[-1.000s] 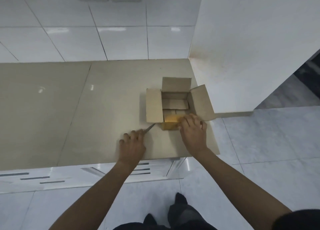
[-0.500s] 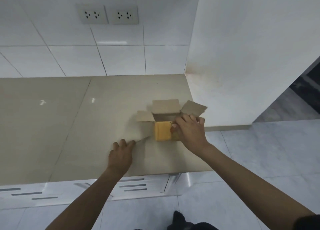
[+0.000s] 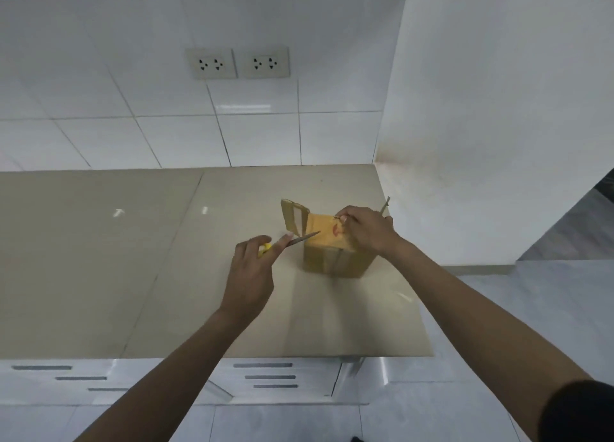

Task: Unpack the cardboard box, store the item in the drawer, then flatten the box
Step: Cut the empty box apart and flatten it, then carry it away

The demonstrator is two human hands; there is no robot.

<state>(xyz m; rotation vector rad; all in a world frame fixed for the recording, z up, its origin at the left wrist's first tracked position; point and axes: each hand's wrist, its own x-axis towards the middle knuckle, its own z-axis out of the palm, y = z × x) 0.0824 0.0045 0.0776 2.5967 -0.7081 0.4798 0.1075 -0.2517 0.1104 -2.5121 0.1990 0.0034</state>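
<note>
A small cardboard box (image 3: 335,260) stands on the beige countertop (image 3: 133,259) near its right end, with one flap (image 3: 294,219) up on the left. An orange-yellow packet (image 3: 327,235) with a red mark sticks out of the box top. My right hand (image 3: 367,230) pinches the packet's upper edge. My left hand (image 3: 252,268) is just left of the box and grips a yellow-handled knife (image 3: 304,239). Its blade points right, toward the box. What else lies inside the box is hidden.
White drawer fronts (image 3: 269,375) with slot handles sit under the counter's front edge. A white wall (image 3: 481,126) rises right beside the box. Two socket plates (image 3: 237,63) are on the tiled back wall. Grey floor tiles lie to the right.
My right hand has drawn the orange packet up out of the box. My left hand has lifted the knife off the counter and nearer the box. The view has tilted up.
</note>
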